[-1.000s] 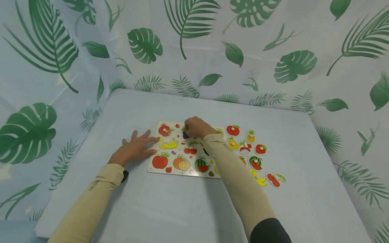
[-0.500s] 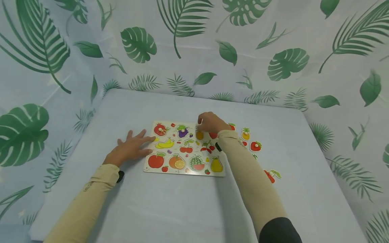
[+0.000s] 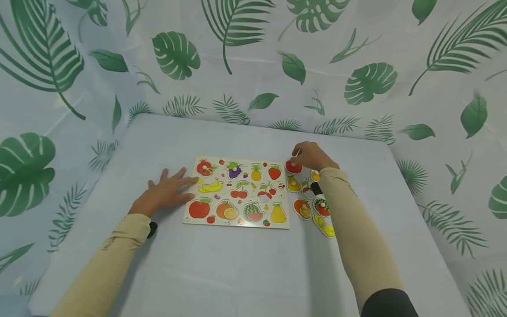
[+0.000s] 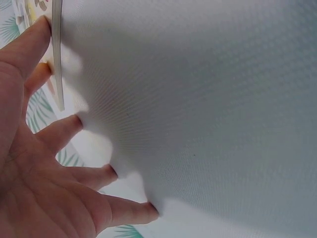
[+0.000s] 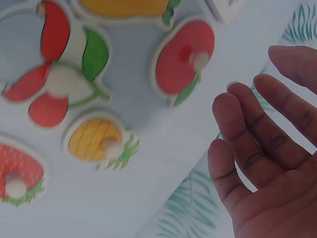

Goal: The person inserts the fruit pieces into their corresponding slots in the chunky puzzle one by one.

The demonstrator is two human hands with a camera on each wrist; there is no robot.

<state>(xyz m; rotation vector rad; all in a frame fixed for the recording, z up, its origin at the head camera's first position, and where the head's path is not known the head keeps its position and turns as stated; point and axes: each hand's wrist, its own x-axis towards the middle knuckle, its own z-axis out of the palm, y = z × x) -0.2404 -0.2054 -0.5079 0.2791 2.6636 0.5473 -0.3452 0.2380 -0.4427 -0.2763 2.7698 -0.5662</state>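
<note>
A fruit puzzle board (image 3: pixel 253 211) lies flat on the table. My left hand (image 3: pixel 164 193) is spread at its left edge; thumb and index finger touch the board, as the left wrist view (image 4: pixel 39 183) also shows, while the other fingertips rest on the cloth. The pomegranate piece (image 3: pixel 204 167) and grape piece (image 3: pixel 233 170) sit in the board. My right hand (image 3: pixel 310 155) hovers by the red apple piece (image 3: pixel 293 167), just right of the board. In the right wrist view, its fingers are loosely bent, apart from the knobbed apple piece (image 5: pixel 185 57), and hold nothing.
Loose knobbed pieces lie right of the board: a pear (image 3: pixel 293 183), an orange (image 3: pixel 303 209), a watermelon (image 3: pixel 321 207), bananas (image 3: pixel 324 226), a pineapple (image 5: pixel 96 140) and a strawberry (image 5: pixel 20 171). My right forearm covers part of this area. A leaf-patterned curtain (image 3: pixel 253 66) stands behind the table.
My right hand has left the grape piece, which now shows in the board, and moved right across to the apple piece. My left hand stays at the board's edge. The head view has shifted slightly.
</note>
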